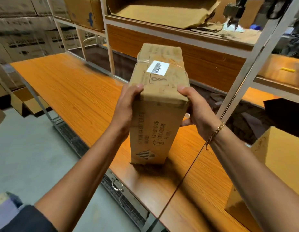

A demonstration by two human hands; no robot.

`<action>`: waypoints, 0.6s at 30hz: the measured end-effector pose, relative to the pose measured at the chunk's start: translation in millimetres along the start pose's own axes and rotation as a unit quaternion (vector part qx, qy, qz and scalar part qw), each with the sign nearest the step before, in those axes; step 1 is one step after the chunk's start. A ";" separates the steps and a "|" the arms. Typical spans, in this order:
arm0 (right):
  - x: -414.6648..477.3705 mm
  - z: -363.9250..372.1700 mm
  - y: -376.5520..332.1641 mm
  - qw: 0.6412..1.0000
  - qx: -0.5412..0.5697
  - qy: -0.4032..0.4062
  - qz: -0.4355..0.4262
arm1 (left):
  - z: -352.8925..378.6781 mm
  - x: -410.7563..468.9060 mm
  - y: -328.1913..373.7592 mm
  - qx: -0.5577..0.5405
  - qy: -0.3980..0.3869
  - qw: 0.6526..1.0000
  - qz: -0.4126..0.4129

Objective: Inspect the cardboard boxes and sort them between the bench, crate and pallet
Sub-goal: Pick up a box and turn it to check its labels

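I hold a tall, worn cardboard box (159, 91) upright over the orange wooden bench (70, 91). Its bottom edge touches or hovers just above the benchtop. A white barcode label sits on its top face, and printed text with a hazard diamond runs down the near side. My left hand (127, 106) grips the box's left side near the top. My right hand (197, 111), with a gold bracelet at the wrist, grips the right side. Both hands are closed on the box.
A second cardboard box (277, 168) stands on the bench at the right edge. A metal rack (242, 77) with torn cardboard on its shelf rises behind. A wire crate (122, 195) hangs under the bench's front edge. Stacked cartons (20, 30) fill the far left.
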State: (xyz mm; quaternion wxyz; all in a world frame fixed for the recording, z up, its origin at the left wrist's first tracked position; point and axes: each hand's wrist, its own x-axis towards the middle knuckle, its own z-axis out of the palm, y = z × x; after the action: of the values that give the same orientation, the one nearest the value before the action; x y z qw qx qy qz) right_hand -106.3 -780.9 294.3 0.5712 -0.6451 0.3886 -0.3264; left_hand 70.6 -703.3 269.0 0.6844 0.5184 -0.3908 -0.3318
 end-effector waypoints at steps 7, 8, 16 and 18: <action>-33.1 7.4 46.5 0.991 0.016 -0.042 -0.124 | -23.8 -48.8 -43.5 -0.006 -0.026 0.998 0.065; -35.5 7.6 51.5 0.992 0.014 -0.041 -0.122 | -26.5 -52.9 -45.6 0.014 -0.031 0.998 0.059; -37.1 5.3 40.4 0.999 -0.025 -0.016 -0.039 | -38.9 -65.6 -31.4 0.181 -0.090 0.979 0.039; -47.7 12.5 43.6 0.999 -0.033 -0.013 -0.035 | -36.9 -71.4 -38.5 0.159 -0.098 0.982 0.017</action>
State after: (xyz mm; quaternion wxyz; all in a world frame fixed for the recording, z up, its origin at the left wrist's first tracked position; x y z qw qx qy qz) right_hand -124.2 -735.1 250.5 0.5432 -0.6811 0.3684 -0.3247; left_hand 67.2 -634.7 212.2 0.5567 0.5792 -0.5126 -0.3031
